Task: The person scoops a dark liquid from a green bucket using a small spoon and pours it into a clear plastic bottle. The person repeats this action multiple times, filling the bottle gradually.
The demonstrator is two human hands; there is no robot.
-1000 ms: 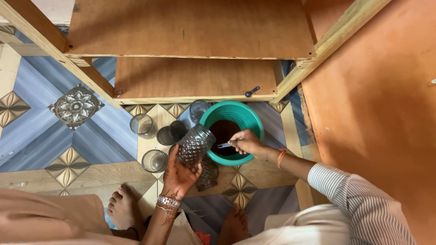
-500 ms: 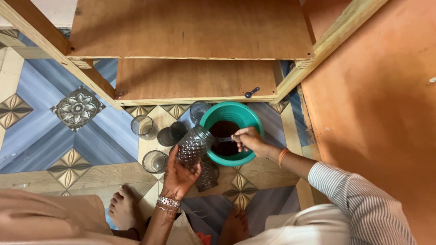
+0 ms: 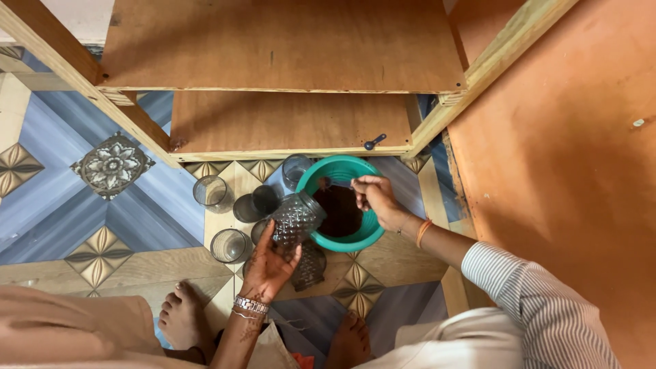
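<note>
A: Left hand (image 3: pixel 268 265) is wrapping closed around a diamond-patterned glass jar (image 3: pixel 295 219), holding it tilted, mouth pointing up-right toward the bowl. Right hand (image 3: pixel 374 198) is pinching shut on a small spoon (image 3: pixel 326 183) over the teal bowl (image 3: pixel 321 175).

B: Where's the spoon sitting relative to the jar?

A: Spoon bowl is lying up and to the right of the jar mouth, near but apart, over the bowl's far-left rim. Handle is running roughly sideways from the right fingers toward the jar side. It's small, and I cannot tell whether it's loaded.

B: Bowl contents?

A: Dark brown powder or liquid, can't say which. The jar mouth is hanging just over the bowl's near-left rim, so the bowl is lying right beside the left grip and directly under the right one.

B: Which hand is nearer the jar mouth?

A: Left is holding the jar itself; right is reaching in from the other side, across the bowl.

B: Anything else around?

A: Several clear drinking glasses (image 3: pixel 210 192) are standing on the patterned floor (image 3: pixel 61 205) left of the jar, a second patterned jar (image 3: pixel 309 265) is lying just under the left hand, and a wooden shelf (image 3: pixel 287 123) is sitting beyond the bowl.
</note>
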